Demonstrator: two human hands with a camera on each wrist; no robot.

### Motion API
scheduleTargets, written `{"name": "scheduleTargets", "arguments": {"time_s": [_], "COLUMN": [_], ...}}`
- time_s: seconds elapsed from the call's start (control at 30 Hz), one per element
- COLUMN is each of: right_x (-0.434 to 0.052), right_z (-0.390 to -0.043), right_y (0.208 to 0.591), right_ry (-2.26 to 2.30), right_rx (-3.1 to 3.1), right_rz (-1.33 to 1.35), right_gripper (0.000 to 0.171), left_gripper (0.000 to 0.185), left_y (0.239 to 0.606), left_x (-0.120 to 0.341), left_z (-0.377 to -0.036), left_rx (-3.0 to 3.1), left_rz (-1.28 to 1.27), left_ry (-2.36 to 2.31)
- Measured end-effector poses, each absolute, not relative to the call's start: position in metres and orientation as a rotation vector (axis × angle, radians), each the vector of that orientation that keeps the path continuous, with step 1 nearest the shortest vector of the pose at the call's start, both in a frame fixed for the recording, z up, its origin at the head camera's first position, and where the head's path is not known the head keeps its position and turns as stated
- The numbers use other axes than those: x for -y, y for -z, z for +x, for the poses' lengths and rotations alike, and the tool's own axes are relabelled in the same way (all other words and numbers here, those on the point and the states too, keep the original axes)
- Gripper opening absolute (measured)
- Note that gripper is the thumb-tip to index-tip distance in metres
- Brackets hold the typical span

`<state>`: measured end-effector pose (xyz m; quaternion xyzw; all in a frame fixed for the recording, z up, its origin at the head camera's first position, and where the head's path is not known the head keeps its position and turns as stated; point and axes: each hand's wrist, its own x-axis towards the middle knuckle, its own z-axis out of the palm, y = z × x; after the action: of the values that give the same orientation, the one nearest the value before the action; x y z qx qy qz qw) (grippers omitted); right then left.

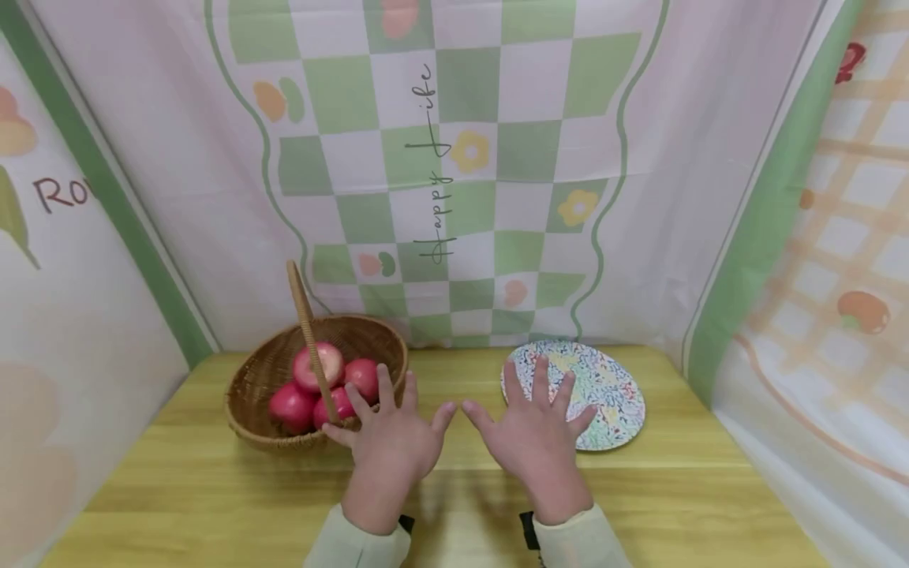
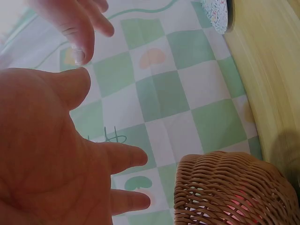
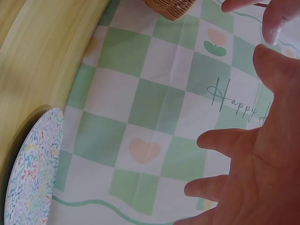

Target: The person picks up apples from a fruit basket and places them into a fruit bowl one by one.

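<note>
Lower centre: left grip (image 1: 393, 443), right grip (image 1: 534, 442), both spread, holding nothing; lower left: red fruit (image 1: 332, 367) in basket (image 1: 256, 386); likely firm, slippery, bruisable; best cupped round sides.

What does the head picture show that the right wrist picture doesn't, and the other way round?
Only the head view: the red fruits and the sleeves.
Only the right wrist view: the palm side of the right hand; the head view shows its back.
Both: the right hand itself, the left hand, the basket, the speckled plate, the wooden table and the checkered cloth.
</note>
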<state>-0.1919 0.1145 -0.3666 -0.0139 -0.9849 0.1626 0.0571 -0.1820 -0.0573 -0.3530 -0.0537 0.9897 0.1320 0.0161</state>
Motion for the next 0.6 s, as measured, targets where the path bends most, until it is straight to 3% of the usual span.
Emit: {"name": "scheduleTargets", "arguments": {"time_s": [0.33,0.6], "right_x": [-0.112,-0.119], "right_z": [-0.194,-0.202], "right_y": [0.365,0.362], "right_ry": [-0.489,-0.478], "right_rx": [2.997,2.991], "right_rz": [-0.033,-0.025], "right_gripper": [0.109,0.11], "left_gripper": [0.089,0.086], "left_y": [0.353,0.34], "left_x": [0.064,0.091], "left_z": [-0.175,-0.133], "left_rx": [-3.107,-3.107], "left_rz": [-0.119,0.359], "left_ry": [-0.347,-0.329]}}
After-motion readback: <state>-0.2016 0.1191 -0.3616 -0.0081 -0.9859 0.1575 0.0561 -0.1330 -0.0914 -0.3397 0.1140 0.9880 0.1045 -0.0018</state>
